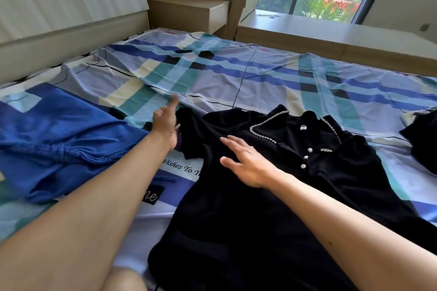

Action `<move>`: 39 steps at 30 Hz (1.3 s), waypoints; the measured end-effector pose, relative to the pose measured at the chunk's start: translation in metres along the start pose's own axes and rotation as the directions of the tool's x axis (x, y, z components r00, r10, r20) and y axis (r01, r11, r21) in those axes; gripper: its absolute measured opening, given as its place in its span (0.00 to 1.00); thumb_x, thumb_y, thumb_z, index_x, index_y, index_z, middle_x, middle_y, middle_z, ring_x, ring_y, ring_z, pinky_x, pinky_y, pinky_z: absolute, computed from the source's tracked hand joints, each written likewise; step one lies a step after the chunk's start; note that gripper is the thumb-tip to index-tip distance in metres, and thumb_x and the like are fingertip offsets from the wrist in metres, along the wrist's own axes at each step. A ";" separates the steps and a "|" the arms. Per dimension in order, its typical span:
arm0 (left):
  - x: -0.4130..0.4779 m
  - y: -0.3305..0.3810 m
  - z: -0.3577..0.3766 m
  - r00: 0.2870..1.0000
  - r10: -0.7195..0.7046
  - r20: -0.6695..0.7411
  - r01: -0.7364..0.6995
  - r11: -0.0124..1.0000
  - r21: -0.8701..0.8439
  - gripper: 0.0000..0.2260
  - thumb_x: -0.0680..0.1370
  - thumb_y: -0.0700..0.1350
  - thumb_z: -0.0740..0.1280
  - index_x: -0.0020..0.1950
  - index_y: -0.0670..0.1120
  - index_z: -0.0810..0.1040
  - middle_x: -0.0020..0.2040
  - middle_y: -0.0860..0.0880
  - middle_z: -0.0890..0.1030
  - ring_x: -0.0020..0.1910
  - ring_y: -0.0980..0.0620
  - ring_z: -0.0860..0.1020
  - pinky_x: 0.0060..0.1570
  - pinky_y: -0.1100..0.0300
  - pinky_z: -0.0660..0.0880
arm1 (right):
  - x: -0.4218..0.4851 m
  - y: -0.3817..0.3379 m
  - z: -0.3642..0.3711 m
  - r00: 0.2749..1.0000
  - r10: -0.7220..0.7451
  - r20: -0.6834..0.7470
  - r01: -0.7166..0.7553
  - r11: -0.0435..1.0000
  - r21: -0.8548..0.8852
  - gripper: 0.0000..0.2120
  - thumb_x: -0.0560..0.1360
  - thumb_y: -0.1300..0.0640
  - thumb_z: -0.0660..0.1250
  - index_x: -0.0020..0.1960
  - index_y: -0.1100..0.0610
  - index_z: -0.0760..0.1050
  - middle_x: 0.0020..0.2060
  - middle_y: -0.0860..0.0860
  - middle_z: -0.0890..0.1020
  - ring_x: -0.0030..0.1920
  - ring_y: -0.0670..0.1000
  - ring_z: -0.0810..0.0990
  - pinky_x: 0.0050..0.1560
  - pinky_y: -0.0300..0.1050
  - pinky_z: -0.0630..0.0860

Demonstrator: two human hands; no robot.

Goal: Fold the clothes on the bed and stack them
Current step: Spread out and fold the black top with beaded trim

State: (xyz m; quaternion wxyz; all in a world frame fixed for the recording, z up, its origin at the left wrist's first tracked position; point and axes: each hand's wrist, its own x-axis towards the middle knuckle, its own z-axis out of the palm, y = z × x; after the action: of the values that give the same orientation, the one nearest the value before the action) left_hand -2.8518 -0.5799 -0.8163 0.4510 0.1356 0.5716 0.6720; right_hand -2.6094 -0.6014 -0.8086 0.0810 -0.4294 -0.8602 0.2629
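A black dress (272, 208) with a pearl-trimmed collar and white buttons lies spread face up on the bed (236, 73). My left hand (165, 125) is at the dress's left sleeve. Its fingers curl into the sleeve's edge while one finger points up. My right hand (248, 160) rests flat on the dress's chest, fingers straight and spread. A crumpled blue garment (59, 144) lies to the left of my left arm. Part of another black garment (423, 139) shows at the right edge.
The bed has a blue, teal and cream checked sheet. A headboard (59, 38) runs along the left, with a wooden nightstand (189, 12) at the far corner. A wooden window ledge (319, 28) borders the bed's far side.
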 end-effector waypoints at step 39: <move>-0.133 -0.034 0.083 0.511 -0.373 0.774 -0.790 0.150 0.594 0.10 0.78 0.42 0.66 0.52 0.53 0.85 0.31 0.61 0.77 0.29 0.63 0.71 0.33 0.71 0.66 | -0.066 0.084 -0.064 0.836 0.343 -0.428 -0.215 0.923 0.320 0.23 0.73 0.54 0.72 0.66 0.51 0.73 0.42 0.47 0.80 0.48 0.48 0.80 0.55 0.47 0.77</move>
State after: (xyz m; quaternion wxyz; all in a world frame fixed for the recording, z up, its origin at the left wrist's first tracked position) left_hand -2.7050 -0.6297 -0.7766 0.3335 0.7751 0.5332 0.0599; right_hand -2.4863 -0.5871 -0.7922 0.3056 -0.5880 -0.6992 0.2682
